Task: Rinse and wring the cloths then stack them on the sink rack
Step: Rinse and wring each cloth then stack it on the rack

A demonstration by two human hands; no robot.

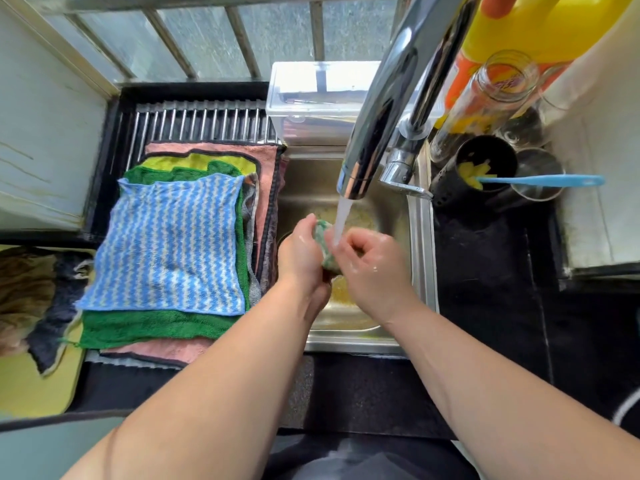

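A slatted steel sink rack (207, 121) sits left of the sink (420, 271) and bears a stack of cloths (156, 327), blue striped cloth (173, 244) uppermost. The black counter (485, 271) on the right carries a black holder (460, 192), a glass jar (485, 95) and a yellow bottle (540, 29)

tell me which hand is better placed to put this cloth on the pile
Left, probably: the left hand grips the cloth and sits beside the pile on the rack; the right hand is farther off.
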